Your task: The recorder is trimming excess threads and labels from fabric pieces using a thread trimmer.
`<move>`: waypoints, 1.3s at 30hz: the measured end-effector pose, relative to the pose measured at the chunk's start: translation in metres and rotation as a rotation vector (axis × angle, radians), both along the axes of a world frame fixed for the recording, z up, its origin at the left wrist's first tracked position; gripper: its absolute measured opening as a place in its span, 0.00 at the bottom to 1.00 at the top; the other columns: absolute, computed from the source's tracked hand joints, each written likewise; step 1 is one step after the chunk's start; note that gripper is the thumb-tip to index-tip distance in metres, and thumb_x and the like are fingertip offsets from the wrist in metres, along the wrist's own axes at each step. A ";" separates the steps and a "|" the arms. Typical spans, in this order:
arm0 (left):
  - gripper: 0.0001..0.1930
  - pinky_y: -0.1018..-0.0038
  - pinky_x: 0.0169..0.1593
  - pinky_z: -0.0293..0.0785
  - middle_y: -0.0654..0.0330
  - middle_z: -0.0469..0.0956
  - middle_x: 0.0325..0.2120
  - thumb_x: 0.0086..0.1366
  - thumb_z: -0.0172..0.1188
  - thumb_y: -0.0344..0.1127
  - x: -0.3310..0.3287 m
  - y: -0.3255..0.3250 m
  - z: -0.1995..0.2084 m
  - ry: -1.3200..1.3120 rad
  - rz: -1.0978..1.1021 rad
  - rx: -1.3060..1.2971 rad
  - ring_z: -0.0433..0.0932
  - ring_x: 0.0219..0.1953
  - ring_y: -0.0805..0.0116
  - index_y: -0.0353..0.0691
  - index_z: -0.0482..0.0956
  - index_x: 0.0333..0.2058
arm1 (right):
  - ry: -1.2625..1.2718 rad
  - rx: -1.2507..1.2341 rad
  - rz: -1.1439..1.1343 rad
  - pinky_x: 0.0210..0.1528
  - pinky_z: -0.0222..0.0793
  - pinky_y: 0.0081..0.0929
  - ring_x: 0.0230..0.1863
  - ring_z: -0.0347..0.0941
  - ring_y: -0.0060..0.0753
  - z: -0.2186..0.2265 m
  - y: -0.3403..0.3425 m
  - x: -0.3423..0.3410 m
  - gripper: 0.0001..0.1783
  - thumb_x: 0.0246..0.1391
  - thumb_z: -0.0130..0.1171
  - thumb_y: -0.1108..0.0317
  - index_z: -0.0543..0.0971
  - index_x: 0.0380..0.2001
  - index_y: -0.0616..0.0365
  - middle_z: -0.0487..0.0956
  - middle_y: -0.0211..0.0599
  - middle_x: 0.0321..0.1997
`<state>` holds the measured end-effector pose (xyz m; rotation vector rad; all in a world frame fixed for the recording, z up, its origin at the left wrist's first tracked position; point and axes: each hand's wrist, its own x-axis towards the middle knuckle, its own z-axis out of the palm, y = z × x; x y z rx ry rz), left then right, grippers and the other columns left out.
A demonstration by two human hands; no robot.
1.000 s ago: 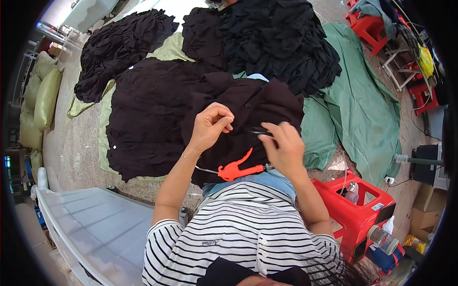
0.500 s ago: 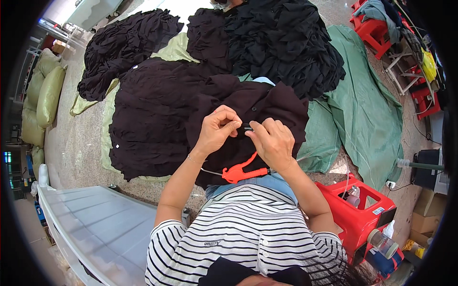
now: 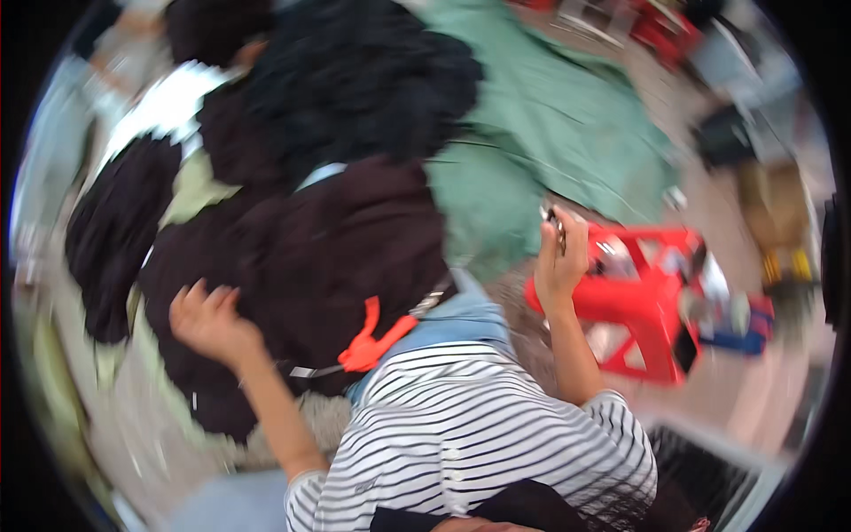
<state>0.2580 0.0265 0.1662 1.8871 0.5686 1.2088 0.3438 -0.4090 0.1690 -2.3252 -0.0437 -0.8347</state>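
Note:
My left hand (image 3: 213, 324) is over the left part of the dark brown garments (image 3: 266, 257), fingers apart and holding nothing. Out to the right, my right hand (image 3: 564, 257) is raised beside the red plastic stool, closed round a small dark tool with a metallic glint (image 3: 556, 222). Motion blur hides the tool's exact kind. A red air blow gun (image 3: 363, 350) with a thin metal nozzle lies at my lap on the dark cloth, touched by neither hand.
A red stool (image 3: 634, 293) stands close on the right, with small items in and around it. Green sheeting (image 3: 550, 151) spreads over the floor ahead. A black garment heap (image 3: 363, 89) lies at the far side, another dark heap (image 3: 120, 230) at the left. Cardboard (image 3: 776, 204) is at far right.
My hands, together over the dark garment before, have parted: the left went left and opened, the right swung right toward the stool with the small tool. The whole view has turned rightward.

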 end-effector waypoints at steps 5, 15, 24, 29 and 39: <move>0.13 0.80 0.36 0.73 0.63 0.79 0.37 0.69 0.59 0.31 -0.026 0.044 -0.016 -0.037 -0.097 -0.513 0.74 0.30 0.77 0.38 0.75 0.51 | -0.162 -0.347 -0.674 0.36 0.71 0.43 0.36 0.75 0.49 0.002 -0.165 -0.050 0.14 0.63 0.60 0.64 0.79 0.48 0.58 0.76 0.42 0.34; 0.10 0.84 0.33 0.71 0.62 0.81 0.35 0.72 0.57 0.31 0.017 0.013 -0.022 0.037 -0.447 -0.325 0.72 0.27 0.80 0.36 0.77 0.49 | 0.032 -0.802 -0.987 0.49 0.67 0.39 0.47 0.73 0.39 0.006 -0.243 -0.112 0.13 0.52 0.64 0.66 0.82 0.43 0.49 0.78 0.31 0.44; 0.10 0.79 0.34 0.78 0.59 0.82 0.33 0.70 0.56 0.32 -0.004 -0.028 0.028 0.273 -0.183 -0.286 0.79 0.32 0.75 0.35 0.81 0.46 | 0.050 -0.190 0.214 0.50 0.69 0.39 0.46 0.74 0.45 0.005 -0.027 -0.049 0.24 0.43 0.69 0.74 0.81 0.48 0.53 0.79 0.37 0.44; 0.06 0.83 0.32 0.75 0.63 0.83 0.30 0.68 0.60 0.28 0.009 -0.049 0.018 0.356 -0.461 -0.416 0.78 0.28 0.80 0.35 0.82 0.41 | 0.308 -0.355 1.273 0.55 0.67 0.38 0.49 0.73 0.39 -0.003 0.088 -0.068 0.29 0.53 0.55 0.69 0.74 0.61 0.45 0.76 0.34 0.50; 0.14 0.72 0.34 0.76 0.61 0.77 0.40 0.55 0.70 0.30 0.007 -0.059 0.020 0.445 -0.748 0.314 0.79 0.30 0.64 0.43 0.81 0.42 | 0.418 -0.458 1.229 0.31 0.73 0.37 0.31 0.78 0.43 -0.015 0.130 -0.058 0.27 0.43 0.59 0.75 0.74 0.52 0.53 0.73 0.42 0.39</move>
